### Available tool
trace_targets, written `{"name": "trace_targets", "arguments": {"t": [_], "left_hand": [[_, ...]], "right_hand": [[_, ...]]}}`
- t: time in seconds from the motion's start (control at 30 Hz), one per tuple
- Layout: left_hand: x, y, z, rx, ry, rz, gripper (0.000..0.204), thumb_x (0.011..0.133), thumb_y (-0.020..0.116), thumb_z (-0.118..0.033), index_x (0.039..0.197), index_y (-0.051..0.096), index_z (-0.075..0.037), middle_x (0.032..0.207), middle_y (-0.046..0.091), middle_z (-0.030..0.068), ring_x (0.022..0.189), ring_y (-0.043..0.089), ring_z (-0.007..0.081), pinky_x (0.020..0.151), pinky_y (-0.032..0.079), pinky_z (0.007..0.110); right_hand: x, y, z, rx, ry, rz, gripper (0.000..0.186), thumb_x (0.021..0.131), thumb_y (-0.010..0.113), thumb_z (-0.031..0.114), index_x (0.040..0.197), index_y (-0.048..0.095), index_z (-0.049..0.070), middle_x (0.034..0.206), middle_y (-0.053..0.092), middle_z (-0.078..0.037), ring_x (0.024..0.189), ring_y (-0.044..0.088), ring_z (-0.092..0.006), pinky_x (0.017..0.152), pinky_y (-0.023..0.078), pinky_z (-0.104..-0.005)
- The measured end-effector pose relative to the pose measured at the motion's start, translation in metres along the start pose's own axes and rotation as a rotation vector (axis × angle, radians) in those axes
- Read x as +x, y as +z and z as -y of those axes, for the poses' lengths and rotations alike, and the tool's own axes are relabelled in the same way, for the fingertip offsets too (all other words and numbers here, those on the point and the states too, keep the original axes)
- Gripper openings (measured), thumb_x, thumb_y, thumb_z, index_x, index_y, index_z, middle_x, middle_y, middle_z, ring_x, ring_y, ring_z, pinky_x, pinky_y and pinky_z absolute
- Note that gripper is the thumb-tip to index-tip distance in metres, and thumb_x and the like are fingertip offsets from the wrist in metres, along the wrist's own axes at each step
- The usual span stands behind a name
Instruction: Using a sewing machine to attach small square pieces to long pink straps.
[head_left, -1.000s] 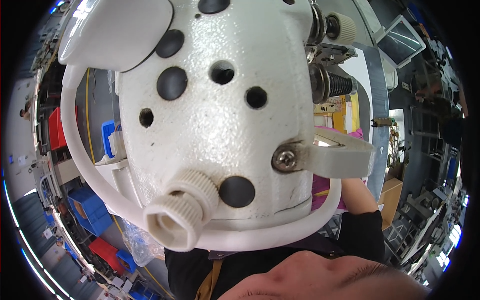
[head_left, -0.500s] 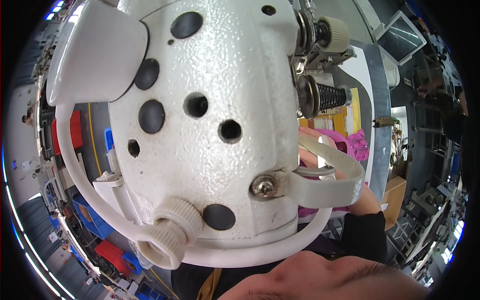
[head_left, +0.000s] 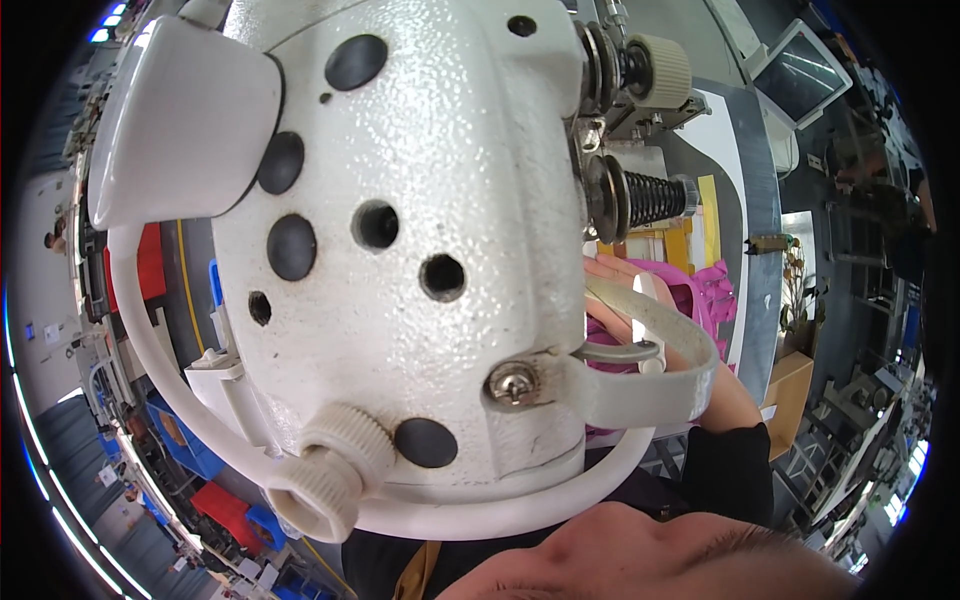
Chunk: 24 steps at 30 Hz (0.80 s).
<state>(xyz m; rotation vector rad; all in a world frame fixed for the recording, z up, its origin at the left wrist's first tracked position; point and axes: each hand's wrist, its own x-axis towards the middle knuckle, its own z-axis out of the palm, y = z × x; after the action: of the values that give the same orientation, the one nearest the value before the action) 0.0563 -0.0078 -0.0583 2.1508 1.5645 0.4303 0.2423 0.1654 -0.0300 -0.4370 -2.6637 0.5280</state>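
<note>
A large white sewing machine head (head_left: 420, 150) fills the middle of the head view, with black plugs, holes, a white hose and metal tension discs (head_left: 620, 195) on its right side. A curved guard strip (head_left: 640, 395) juts from a screw low on that side. Behind the strip my right hand (head_left: 610, 270) lies on or beside magenta fabric (head_left: 712, 290), fingers stretched out and partly hidden by the machine. Whether it presses on the fabric is unclear. My left hand is not in view.
A small screen (head_left: 800, 75) stands upper right, a cardboard box (head_left: 785, 405) lower right. Red (head_left: 218, 512) and blue bins (head_left: 183, 440) are at left beyond the hose. A distant person (head_left: 53, 240) is at far left; part of a head (head_left: 620, 560) crosses the bottom edge.
The machine head has shifted leftward and down in the picture. More of the magenta fabric and my right hand's fingers now show beside it.
</note>
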Motion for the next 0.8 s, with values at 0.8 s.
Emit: {"name": "trace_targets", "arguments": {"t": [0.8], "left_hand": [[-0.005, -0.004, -0.001, 0.0, -0.028, 0.03, 0.052, 0.088, 0.061, -0.019, 0.134, 0.045, -0.001, 0.141, 0.036, 0.023, 0.131, 0.036, 0.0357, 0.108, 0.031, 0.041]], "right_hand": [[-0.006, 0.007, -0.004, 0.004, -0.003, 0.012, 0.033, 0.074, 0.059, 0.011, 0.106, 0.064, 0.004, 0.115, 0.064, -0.011, 0.106, 0.062, -0.0252, 0.092, 0.05, -0.0372]]}}
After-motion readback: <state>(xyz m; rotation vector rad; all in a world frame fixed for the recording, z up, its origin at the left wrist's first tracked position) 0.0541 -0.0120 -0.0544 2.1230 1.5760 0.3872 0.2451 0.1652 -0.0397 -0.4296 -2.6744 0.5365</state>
